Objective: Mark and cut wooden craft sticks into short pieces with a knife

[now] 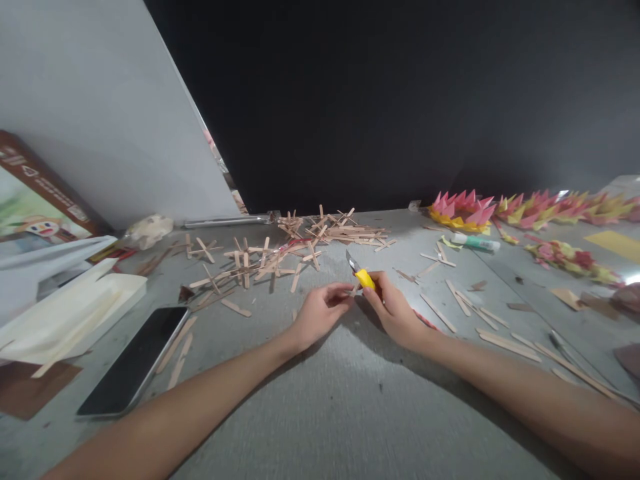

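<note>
My right hand (pixel 395 310) is closed around a yellow utility knife (pixel 366 279), whose bare metal blade points up and away to the left. A red cord (pixel 425 320) shows beside that hand. Just left of the knife, my left hand (pixel 323 313) has thumb and fingers pinched on a short piece of wooden stick (pixel 355 291), mostly hidden by the fingertips. Beyond both hands lies a loose pile of wooden sticks (pixel 350 233), several of them crossed in pairs.
A phone (pixel 135 360) and a white tray (pixel 127 290) lie left. Pink and yellow folded-paper pieces (pixel 463 212), a glue stick (pixel 475 242) and scattered wooden strips (pixel 510 345) are right. A black panel (pixel 375 100) stands behind. Part of another hand (pixel 627 297) shows at the right edge.
</note>
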Demonstrator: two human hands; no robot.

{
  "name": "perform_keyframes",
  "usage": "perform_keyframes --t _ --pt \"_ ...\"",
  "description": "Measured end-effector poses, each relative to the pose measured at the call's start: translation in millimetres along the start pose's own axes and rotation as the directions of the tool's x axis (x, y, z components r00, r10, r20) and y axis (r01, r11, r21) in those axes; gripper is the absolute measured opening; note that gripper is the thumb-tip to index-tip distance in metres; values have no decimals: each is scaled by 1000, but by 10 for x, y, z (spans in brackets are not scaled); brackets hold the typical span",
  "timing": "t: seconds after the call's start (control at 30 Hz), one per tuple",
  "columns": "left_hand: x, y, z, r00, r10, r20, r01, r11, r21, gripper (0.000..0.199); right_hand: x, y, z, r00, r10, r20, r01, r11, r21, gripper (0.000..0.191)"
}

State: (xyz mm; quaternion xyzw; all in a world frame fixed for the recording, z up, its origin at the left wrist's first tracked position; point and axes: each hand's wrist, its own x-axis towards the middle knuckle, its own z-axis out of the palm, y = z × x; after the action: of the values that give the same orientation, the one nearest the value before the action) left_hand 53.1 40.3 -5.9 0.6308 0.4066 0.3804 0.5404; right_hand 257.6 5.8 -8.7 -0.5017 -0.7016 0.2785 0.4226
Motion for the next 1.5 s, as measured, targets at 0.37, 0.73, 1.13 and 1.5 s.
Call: perform_keyframes --t 0.37,0.73,1.13,1.5 --pt "14 77 -21 997 2 -73 -14 986 -164 27 97 56 -281 932 -314 180 362 794 -488 42" --pt "53 29 -49 990 22 -139 -42 989 -140 29 132 121 -263 950 -290 120 309 797 -518 42" --pt "64 -4 -75 975 48 -217 -60 997 -50 31 148 180 -239 953 -298 55 280 797 -535 38" --pt "55 -11 -72 982 56 -182 -58 998 -7 30 159 149 -228 953 -297 64 286 809 -513 38"
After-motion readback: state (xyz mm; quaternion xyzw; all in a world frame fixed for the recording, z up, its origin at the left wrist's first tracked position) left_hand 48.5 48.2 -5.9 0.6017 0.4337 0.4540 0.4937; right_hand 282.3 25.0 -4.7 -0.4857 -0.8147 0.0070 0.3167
